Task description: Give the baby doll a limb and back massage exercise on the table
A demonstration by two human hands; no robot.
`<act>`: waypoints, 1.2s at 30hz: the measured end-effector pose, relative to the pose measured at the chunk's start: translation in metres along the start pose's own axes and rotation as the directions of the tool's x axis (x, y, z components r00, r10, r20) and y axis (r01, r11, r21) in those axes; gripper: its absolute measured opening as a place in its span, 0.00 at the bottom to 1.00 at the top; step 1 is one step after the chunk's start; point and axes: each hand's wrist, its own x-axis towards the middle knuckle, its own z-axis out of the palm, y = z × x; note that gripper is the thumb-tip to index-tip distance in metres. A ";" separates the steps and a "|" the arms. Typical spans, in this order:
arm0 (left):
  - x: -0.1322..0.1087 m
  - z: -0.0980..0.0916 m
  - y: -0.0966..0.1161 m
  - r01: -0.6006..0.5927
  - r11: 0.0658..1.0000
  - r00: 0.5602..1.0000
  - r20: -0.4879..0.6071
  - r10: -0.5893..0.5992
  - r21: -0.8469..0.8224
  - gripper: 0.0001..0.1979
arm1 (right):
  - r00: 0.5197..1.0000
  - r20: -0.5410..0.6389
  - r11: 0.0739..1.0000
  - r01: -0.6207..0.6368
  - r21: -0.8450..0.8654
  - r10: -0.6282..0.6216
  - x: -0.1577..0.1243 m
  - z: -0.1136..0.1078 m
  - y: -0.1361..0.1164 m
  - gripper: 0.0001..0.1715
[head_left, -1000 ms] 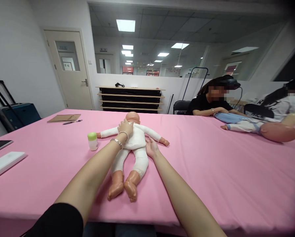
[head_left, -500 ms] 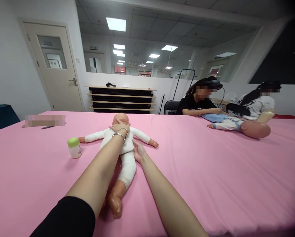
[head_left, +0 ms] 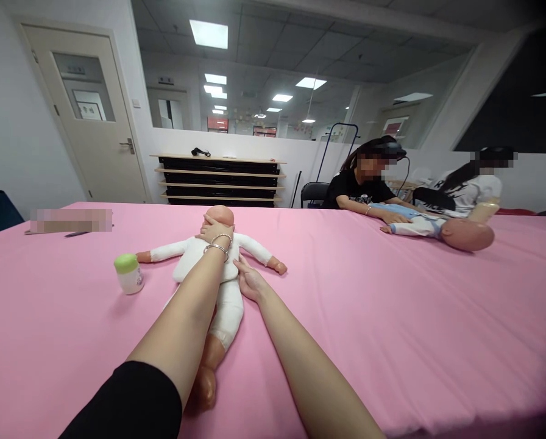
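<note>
A baby doll (head_left: 230, 299) with a white cloth body lies on its back on the pink-covered table, its head away from me and its arms spread. My left hand (head_left: 214, 230), with bracelets at the wrist, lies with fingers spread over the doll's upper chest and lower face. Against the doll's side, near its waist, rests my right hand (head_left: 251, 281), palm turned inward and fingers stretched out. My left forearm hides part of the doll's belly and one leg. Left of the doll stands a small white jar (head_left: 130, 280) with a green lid, close to the doll's hand.
Pink cloth (head_left: 368, 341) covers the table. Across it on the right, a person in black (head_left: 355, 189) touches a second doll (head_left: 467, 235), with another person in white (head_left: 471, 189) beyond. A blurred flat item (head_left: 69, 221) lies far left. Shelves (head_left: 218, 180) stand behind the table.
The view has shifted slightly, so everything sits a little further left. My hands keep nearly the same places on the doll. The person in black has moved a hand nearer the second doll's body.
</note>
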 end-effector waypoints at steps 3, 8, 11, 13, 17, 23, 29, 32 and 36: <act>-0.002 0.001 -0.004 -0.064 0.991 0.997 -0.056 0.058 -0.121 0.44 | 1.000 0.021 1.000 0.017 -0.023 -0.016 -0.001 0.001 -0.001 0.35; -0.005 -0.003 -0.005 -0.124 0.953 0.992 -0.026 0.122 -0.275 0.38 | 1.000 0.000 0.999 0.019 -0.036 -0.019 -0.001 0.003 -0.001 0.34; -0.008 -0.007 -0.005 -0.103 0.953 0.994 0.000 0.107 -0.286 0.39 | 1.000 -0.004 1.000 0.009 -0.024 -0.009 0.000 0.005 -0.002 0.35; -0.010 -0.009 -0.005 -0.084 0.954 0.996 -0.010 0.085 -0.288 0.37 | 1.000 -0.010 1.000 -0.003 -0.019 0.003 -0.001 0.006 -0.003 0.35; -0.013 -0.009 -0.006 -0.136 0.936 0.991 -0.032 0.132 -0.325 0.39 | 0.999 -0.031 1.000 -0.017 0.002 0.017 -0.001 0.005 -0.004 0.34; -0.008 -0.009 -0.006 0.004 0.995 1.000 -0.026 -0.006 -0.099 0.55 | 1.000 -0.020 0.998 0.007 0.065 -0.005 0.001 0.001 -0.001 0.40; -0.001 -0.035 -0.002 0.089 0.965 0.996 0.034 -0.083 -0.245 0.57 | 0.994 0.096 0.984 0.044 0.171 -0.061 -0.003 0.008 -0.010 0.42; -0.004 -0.063 0.002 0.048 0.931 0.999 0.038 -0.037 -0.363 0.58 | 0.991 0.101 0.972 0.063 0.227 -0.088 -0.005 0.009 -0.015 0.36; -0.023 -0.111 0.009 -0.137 0.791 0.990 -0.060 0.126 -0.597 0.59 | 0.997 0.058 0.980 0.033 0.194 -0.045 -0.007 0.016 -0.019 0.26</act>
